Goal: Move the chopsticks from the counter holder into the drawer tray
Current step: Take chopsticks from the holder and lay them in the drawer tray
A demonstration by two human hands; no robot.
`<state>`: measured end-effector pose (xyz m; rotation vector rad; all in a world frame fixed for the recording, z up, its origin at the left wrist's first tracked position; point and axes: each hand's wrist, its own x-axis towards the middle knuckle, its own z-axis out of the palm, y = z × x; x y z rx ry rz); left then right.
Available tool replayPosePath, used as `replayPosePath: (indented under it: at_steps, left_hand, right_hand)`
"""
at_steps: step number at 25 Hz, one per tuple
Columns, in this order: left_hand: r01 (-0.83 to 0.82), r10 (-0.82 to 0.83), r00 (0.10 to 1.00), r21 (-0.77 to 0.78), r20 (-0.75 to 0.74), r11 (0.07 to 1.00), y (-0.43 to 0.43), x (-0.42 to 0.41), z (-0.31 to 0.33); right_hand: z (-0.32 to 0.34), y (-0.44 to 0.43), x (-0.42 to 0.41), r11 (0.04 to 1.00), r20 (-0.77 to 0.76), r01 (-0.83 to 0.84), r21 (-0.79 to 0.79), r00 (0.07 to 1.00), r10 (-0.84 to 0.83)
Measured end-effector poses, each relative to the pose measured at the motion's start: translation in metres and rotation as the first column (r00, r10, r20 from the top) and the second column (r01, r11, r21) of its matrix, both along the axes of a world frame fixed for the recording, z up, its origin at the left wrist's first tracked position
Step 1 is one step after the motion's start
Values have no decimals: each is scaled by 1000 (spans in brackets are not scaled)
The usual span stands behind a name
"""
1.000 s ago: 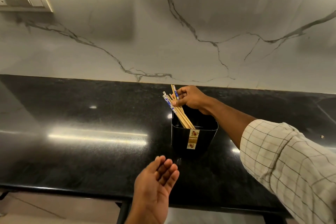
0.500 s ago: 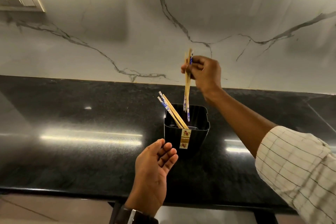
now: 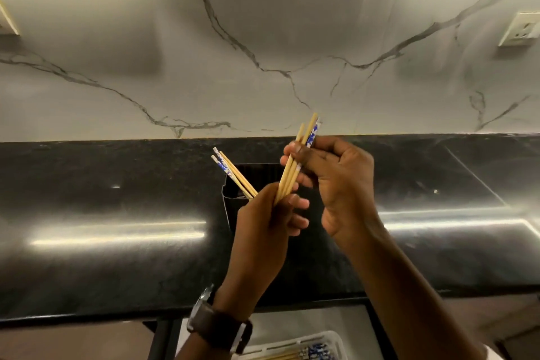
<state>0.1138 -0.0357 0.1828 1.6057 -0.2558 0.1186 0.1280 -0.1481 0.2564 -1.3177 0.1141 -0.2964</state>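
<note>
A bunch of wooden chopsticks [image 3: 295, 166] with blue-patterned tops is held above the black counter holder [image 3: 227, 207]. My right hand [image 3: 336, 184] pinches them near the upper end, and my left hand [image 3: 263, 228] closes around their lower ends. More chopsticks [image 3: 233, 174] lean out of the holder's left corner. The holder is mostly hidden behind my hands. At the bottom edge, a white drawer tray [image 3: 333, 340] in the open drawer holds several chopsticks [image 3: 298, 353].
The black stone counter [image 3: 117, 228] runs across the view with a marble wall behind. A wall socket [image 3: 520, 29] sits at the upper right. The open drawer's white floor [image 3: 306, 321] lies below the counter edge.
My right hand lifted a bunch of chopsticks out of the holder and brought it down toward me. My left hand rose from open to grip the lower ends.
</note>
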Motion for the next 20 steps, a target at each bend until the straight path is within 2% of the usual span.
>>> replayPosePath:
  at_steps: [3, 5, 6, 7, 9, 11, 16, 20]
  left_hand:
    - [81, -91, 987, -85, -130, 993, 2, -21, -11]
    - [-22, -33, 966, -210, -255, 977, 8, -35, -17]
    - [-138, 10, 932, -329, -363, 934, 11, -40, -19]
    - [-254, 9, 883, -461, -469, 850, 14, -45, -22]
    - [-380, -88, 818, -648, -569, 660, 9, -50, -24]
    - [-419, -127, 796, -691, -592, 589, -10, -56, -20]
    - [-528, -54, 791, -725, -610, 443, -30, -69, -13]
    - [-554, 3, 790, -712, -613, 433, -30, -84, -25]
  right_hand:
    - [-10, -25, -15, 986, -80, 37, 160, 996, -24]
    - [-15, -50, -24, 926, -129, 180, 333, 981, -145]
    - [-19, -62, -30, 865, -159, 254, 433, 966, -204]
    - [-26, -70, -37, 797, -184, 297, 526, 954, -235]
    - [-48, -69, -52, 696, -206, 296, 654, 955, -212]
    - [-73, -48, -73, 669, -261, 283, 687, 956, -136]
    - [-107, 17, -126, 707, -466, 327, 628, 885, 5]
    - [-113, 31, -139, 692, -529, 326, 644, 844, 94]
